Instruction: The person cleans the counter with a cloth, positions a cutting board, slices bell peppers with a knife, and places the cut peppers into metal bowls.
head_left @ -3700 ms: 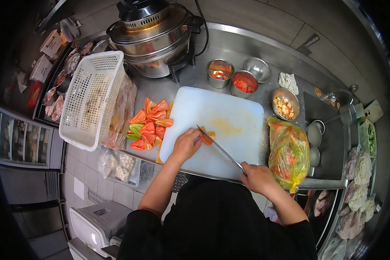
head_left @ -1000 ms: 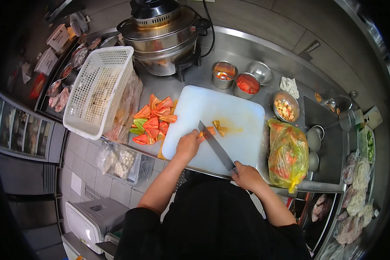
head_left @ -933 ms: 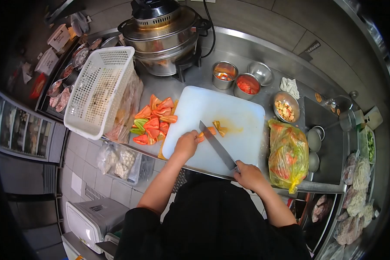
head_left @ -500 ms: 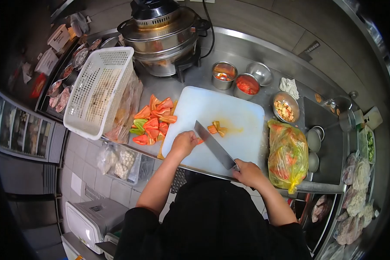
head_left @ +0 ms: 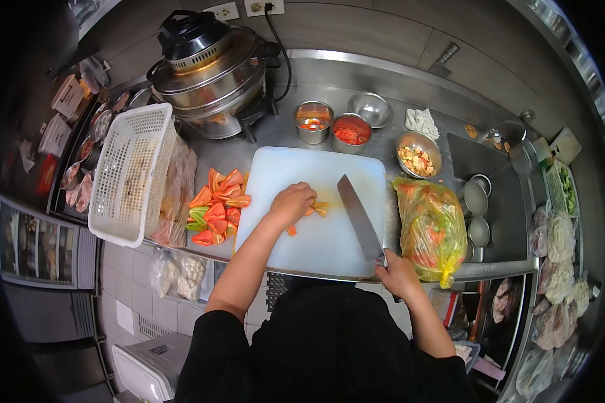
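Note:
My right hand (head_left: 398, 274) is wrapped round the handle of a kitchen knife (head_left: 361, 221), whose broad blade lies tilted over the right side of the white cutting board (head_left: 356, 164). On the board's middle, my left hand (head_left: 294, 203) has its fingers curled over pepper pieces (head_left: 320, 209); part of them is hidden under the hand. A small red pepper piece (head_left: 291, 230) lies on the board below that hand. Left of the board is a pile of cut red bell peppers (head_left: 215, 211), with one green piece among them.
A white plastic basket (head_left: 131, 174) stands at the left, by a large metal cooker (head_left: 212, 80). Behind the board are metal bowls, one with chopped red pepper (head_left: 351, 133). A yellow bag of vegetables (head_left: 431, 232) sits right of the board, before the sink (head_left: 504, 228).
My left hand has moved from the board's left edge onto the pepper pieces, leaving a red piece behind. The knife has shifted right, away from the pieces. The camera view has shifted too.

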`<state>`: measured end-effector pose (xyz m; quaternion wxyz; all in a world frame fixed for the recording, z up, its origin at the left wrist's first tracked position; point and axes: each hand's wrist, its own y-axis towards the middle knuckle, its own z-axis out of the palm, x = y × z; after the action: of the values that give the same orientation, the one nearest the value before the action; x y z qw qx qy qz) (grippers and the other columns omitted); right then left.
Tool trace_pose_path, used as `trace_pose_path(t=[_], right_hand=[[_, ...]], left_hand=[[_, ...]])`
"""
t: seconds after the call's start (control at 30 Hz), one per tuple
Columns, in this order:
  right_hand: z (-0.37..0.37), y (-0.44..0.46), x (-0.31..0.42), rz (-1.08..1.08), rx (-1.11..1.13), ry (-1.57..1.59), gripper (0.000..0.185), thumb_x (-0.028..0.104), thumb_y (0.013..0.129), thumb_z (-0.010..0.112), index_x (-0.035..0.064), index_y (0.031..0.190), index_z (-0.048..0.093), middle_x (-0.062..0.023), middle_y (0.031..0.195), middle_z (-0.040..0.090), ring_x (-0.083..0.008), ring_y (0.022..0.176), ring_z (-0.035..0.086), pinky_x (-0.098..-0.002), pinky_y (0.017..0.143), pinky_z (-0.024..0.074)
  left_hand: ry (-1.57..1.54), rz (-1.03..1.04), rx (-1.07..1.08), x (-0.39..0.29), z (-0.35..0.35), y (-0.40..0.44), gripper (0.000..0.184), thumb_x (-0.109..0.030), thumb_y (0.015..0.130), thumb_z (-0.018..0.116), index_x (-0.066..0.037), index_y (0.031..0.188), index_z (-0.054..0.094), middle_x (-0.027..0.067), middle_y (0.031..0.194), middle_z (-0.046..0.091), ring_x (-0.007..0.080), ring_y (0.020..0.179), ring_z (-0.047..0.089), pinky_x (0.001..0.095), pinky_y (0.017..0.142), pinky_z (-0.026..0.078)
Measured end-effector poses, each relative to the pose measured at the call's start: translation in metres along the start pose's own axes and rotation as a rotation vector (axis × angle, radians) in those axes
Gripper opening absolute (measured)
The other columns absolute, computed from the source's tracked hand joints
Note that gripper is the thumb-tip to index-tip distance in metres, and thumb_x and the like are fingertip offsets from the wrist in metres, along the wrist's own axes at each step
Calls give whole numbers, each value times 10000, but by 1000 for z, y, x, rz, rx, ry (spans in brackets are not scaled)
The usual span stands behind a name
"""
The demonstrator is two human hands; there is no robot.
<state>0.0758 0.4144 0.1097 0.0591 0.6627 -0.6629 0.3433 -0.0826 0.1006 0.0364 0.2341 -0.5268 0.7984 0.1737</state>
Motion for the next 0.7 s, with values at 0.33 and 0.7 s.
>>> trace_pose_path(t=[0.33,0.7], right_hand=[[-6,-2,20,-83,0,-135,279,252,916,618,34,1086,584,-282,842,697,-480,832,685,-593,786,521],[12,24,30,-87,158,-161,355,286,971,595,-19,1147,554,-302,907,697,-483,909,677,-551,829,520]], left_hand=[[-44,-30,-104,0,17,-9,82,-93,920,620,-49,952,681,110,1005,655,331,981,638,435,863,519],[-44,-130,-190,-5,21,-22,83,-98,908,650,-25,897,612,142,952,627,352,908,640,441,805,526]])
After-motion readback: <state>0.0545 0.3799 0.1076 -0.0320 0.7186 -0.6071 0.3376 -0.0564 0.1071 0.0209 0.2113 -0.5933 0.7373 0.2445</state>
